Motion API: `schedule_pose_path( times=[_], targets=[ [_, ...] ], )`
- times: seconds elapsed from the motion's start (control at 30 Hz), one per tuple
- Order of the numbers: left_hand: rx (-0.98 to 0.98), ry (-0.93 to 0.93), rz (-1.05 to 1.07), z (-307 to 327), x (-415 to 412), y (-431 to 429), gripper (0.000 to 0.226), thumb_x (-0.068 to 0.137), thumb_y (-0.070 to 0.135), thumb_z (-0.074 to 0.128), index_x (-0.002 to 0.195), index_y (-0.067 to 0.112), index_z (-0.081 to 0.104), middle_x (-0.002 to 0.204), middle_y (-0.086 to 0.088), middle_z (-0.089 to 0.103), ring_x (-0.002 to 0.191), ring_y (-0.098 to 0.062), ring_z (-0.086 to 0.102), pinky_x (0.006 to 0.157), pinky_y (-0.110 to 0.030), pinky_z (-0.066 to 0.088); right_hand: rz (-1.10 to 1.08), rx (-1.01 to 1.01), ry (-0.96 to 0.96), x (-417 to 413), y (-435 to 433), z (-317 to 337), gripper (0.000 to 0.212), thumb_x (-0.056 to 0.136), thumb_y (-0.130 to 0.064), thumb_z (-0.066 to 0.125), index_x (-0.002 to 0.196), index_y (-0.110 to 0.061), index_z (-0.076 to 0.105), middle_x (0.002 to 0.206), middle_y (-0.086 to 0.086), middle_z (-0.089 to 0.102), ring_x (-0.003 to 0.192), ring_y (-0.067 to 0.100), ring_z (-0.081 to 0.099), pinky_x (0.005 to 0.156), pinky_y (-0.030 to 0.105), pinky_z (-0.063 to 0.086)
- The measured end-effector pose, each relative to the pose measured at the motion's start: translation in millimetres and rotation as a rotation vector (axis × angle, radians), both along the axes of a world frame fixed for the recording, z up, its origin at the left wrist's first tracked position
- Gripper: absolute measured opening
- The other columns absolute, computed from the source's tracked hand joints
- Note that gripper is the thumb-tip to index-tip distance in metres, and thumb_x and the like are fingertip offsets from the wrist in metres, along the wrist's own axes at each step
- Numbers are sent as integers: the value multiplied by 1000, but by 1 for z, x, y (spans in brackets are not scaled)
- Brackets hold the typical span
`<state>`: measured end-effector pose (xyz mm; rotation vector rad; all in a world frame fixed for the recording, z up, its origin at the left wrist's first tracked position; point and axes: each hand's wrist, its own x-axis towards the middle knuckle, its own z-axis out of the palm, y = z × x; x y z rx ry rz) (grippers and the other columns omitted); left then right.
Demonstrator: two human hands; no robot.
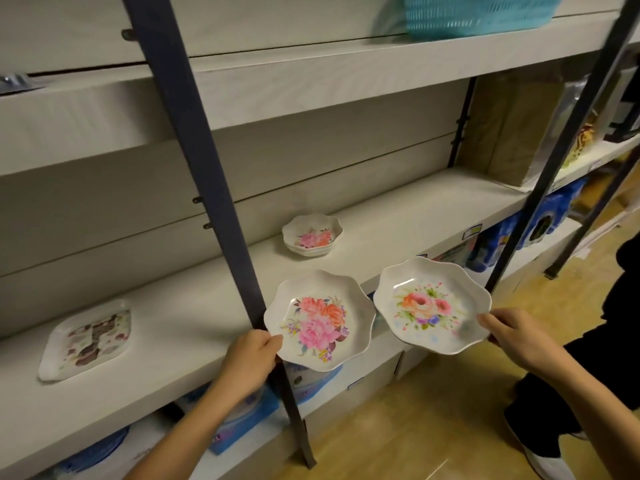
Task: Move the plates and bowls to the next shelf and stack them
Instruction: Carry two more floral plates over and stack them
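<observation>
Left hand (pixel 251 355) fingers pinch one floral plate (pixel 318 320) by its near-left rim. Right hand (pixel 516 337) fingers pinch another plate (pixel 431 304) at its right rim. Both are held near the shelf (pixel 173 327).

Middle shelf (pixel 398 216) carries a square plate (pixel 86 339) at its left end and a stack of bowls (pixel 311 235) farther right and toward the back, well apart, with the front upright (pixel 214 202) standing between them in this view. Two plates are held side by side at the shelf's front edge, below the stack of bowls: the left hand (pixel 251 355) pinches the left plate (pixel 318 320) at its lower-left rim, just right of the upright, and the right hand (pixel 516 336) pinches the right plate (pixel 431 303) at its lower-right rim; whether the rims touch cannot be told. A basket (pixel 478 12) sits on the shelf above, to the right, and a box (pixel 512 126) stands at the middle shelf's right end.
</observation>
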<state>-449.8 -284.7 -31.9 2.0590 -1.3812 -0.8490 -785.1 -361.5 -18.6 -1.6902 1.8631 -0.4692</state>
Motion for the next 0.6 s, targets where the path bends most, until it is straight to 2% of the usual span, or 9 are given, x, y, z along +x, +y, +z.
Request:
schedule_pose_path(
  times=[0.07,0.13,0.2,0.3,0.37,0.47,0.6],
  targets=[
    [2,24,12,-2,-7,-17,43,95,19,46,53,12,42,49,-1,44,47,-13,41,54,-27,32,-5,2,-22,-2,-21,3,34,94,-23,47,79,-1,67,83,24,68,74,36,62,71,45,50],
    [9,60,24,-5,-12,-34,40,96,21,44,57,11,45,50,-1,44,46,-13,40,52,-26,32,-3,-15,-21,-4,-41,6,36,95,-23,47,80,4,67,84,27,67,68,33,59,65,42,47],
    [22,83,41,-5,-16,-49,35,96,23,43,65,8,50,50,-1,45,41,-12,41,45,-24,34,7,-35,-14,-7,-60,8,37,94,-24,47,81,5,66,83,27,67,71,36,61,69,47,50],
    [36,76,55,-2,-21,-69,36,97,23,41,66,8,50,51,-2,48,33,-7,41,37,-17,35,17,-26,-5,-10,-84,11,33,94,-25,48,80,-2,67,78,14,67,73,30,63,75,50,51],
    [35,76,68,0,-24,-80,37,97,23,41,63,11,48,52,-2,49,31,-6,42,36,-16,35,43,-30,-5,-13,-101,11,29,94,-26,47,82,-7,65,74,7,64,68,24,61,67,43,50],
    [20,40,99,3,-29,-95,39,97,23,40,60,14,47,49,0,49,33,-6,44,40,-18,38,97,-35,22,-17,-128,12,27,95,-25,47,79,-9,63,63,-1,56,58,14,53,53,29,39],
    [24,41,217,1,-35,-116,38,97,23,42,61,15,47,50,1,49,37,-9,45,41,-19,39,200,-35,55,-20,-183,4,35,94,-27,47,75,-5,67,64,1,61,66,24,60,67,40,49]
  ],
)
